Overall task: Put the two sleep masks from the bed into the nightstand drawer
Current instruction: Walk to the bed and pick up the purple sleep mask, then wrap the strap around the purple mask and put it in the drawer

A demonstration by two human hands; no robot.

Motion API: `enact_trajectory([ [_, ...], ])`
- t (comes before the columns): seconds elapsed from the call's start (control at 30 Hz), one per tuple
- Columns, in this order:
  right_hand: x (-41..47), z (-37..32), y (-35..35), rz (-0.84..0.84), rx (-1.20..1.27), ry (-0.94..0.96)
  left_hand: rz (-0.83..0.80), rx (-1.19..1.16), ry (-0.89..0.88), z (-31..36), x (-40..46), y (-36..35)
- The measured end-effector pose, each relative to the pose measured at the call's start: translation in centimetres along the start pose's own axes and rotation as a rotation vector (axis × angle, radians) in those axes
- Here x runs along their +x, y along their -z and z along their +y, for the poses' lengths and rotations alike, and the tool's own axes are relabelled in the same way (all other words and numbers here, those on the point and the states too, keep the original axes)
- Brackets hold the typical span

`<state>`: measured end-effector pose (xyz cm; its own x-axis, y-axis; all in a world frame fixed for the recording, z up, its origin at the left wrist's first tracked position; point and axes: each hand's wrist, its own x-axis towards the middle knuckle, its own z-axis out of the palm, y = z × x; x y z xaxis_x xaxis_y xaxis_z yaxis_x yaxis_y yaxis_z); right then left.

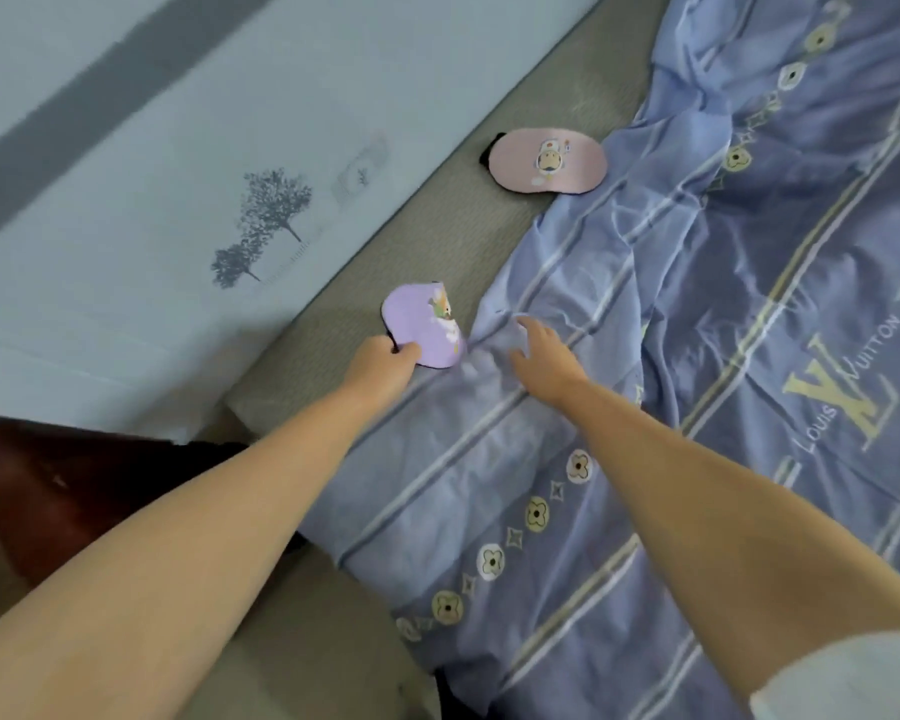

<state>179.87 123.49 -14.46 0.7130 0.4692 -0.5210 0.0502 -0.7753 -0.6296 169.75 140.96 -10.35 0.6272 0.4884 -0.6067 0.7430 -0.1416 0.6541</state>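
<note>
A purple sleep mask (421, 325) with a cartoon print lies on the grey mattress, partly lifted at its near end. My left hand (380, 367) is shut on that near edge and its black strap. A pink sleep mask (546, 159) with a cartoon figure lies flat farther up the mattress, next to the quilt's edge. My right hand (544, 356) rests on the blue quilt just right of the purple mask, fingers spread, holding nothing. The nightstand drawer itself cannot be made out.
A rumpled blue quilt (723, 314) with flower and letter prints covers the right of the bed. The grey mattress strip (437, 226) runs along a pale wall with a tree print (266, 226). Dark brown furniture (58, 491) stands at the lower left beside the bed.
</note>
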Motion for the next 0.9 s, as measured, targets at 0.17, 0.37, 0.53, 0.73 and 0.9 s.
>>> enact_trajectory([
  [0.17, -11.0, -9.3, 0.0, -0.022, 0.404, 0.156, -0.221, -0.077, -0.084, 0.4, -11.6, 5.5],
  [0.37, -25.0, -14.8, -3.9, -0.374, 0.446, 0.206, 0.039, -0.189, -0.248, -5.2, -25.5, 13.9],
  [0.53, -35.0, -19.3, -9.7, -0.393, 0.395, 0.330, 0.388, -0.128, -0.329, -12.8, -36.8, 18.0],
  [0.73, -44.1, -23.7, -13.6, -0.307, 0.327, 0.404, 0.426, 0.621, -0.601, -17.8, -46.5, 18.9],
  [0.9, -47.9, -25.9, -13.2, -0.280, 0.240, 0.514, 0.476, 0.360, -0.603, -18.0, -50.7, 19.6],
])
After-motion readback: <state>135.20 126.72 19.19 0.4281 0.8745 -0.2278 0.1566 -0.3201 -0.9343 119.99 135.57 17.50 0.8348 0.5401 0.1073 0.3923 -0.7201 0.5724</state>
